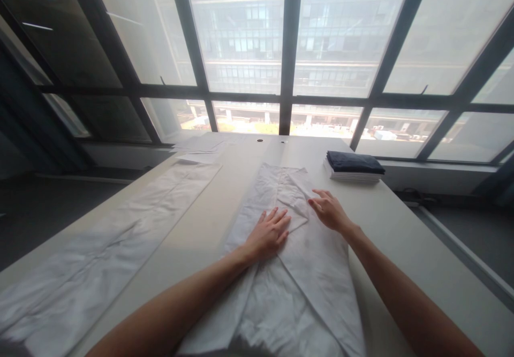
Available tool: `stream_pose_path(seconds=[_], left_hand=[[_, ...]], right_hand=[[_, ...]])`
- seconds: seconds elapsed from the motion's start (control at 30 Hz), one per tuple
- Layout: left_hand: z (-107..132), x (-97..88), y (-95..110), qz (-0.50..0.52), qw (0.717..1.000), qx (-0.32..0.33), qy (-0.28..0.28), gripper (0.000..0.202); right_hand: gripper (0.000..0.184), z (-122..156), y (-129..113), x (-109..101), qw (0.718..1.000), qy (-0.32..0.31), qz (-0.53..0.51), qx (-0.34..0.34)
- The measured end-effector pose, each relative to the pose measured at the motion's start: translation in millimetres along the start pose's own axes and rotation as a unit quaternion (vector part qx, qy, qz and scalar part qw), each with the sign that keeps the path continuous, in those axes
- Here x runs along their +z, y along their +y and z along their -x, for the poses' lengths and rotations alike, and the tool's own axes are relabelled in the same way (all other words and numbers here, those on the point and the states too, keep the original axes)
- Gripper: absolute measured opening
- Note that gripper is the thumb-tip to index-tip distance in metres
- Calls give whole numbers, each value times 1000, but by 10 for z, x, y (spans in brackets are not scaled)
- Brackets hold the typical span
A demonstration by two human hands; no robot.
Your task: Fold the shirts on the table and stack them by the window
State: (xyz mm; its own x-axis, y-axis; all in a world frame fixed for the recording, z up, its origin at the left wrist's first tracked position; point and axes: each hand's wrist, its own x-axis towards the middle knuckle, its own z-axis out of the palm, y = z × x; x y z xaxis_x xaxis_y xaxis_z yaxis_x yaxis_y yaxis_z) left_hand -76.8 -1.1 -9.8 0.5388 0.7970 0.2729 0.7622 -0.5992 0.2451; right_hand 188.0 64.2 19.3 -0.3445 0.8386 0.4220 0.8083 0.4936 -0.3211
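A white shirt (317,260), partly folded and wrinkled, lies lengthwise on the table in front of me, with its folded flaps meeting at an angle in the middle. My left hand (271,233) rests flat on the cloth, fingers spread. At the right edge of the upper part, my right hand (330,211) is touching or just above the fabric, its fingers loosely bent and apart. Whether its fingertips press on the cloth is hard to tell. Another white garment (108,244) is spread out along the table's left side.
The white table (401,250) runs up to a large framed window (285,52). A dark blue folded garment (355,162) sits on a folded white stack (353,176) at the back right. White sheets (198,148) lie at the back left, near a round cable hole (259,141).
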Motion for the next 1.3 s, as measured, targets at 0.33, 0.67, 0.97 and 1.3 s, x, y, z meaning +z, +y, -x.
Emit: stream_pose_path(seconds=[0.33, 0.67, 0.97, 1.3], left_hand=[[10, -18, -2, 3, 1000, 2, -22, 48], [8, 14, -20, -3, 1000, 4, -20, 48], [3, -42, 33, -27, 1000, -9, -11, 53], [47, -60, -1, -51, 997, -48, -44, 51]], right_hand=[[36, -258, 373, 278, 993, 25, 23, 114], [44, 31, 836, 222, 969, 78, 55, 226], [45, 161, 523, 205, 986, 65, 62, 137], [47, 195, 320, 279, 979, -69, 95, 169]])
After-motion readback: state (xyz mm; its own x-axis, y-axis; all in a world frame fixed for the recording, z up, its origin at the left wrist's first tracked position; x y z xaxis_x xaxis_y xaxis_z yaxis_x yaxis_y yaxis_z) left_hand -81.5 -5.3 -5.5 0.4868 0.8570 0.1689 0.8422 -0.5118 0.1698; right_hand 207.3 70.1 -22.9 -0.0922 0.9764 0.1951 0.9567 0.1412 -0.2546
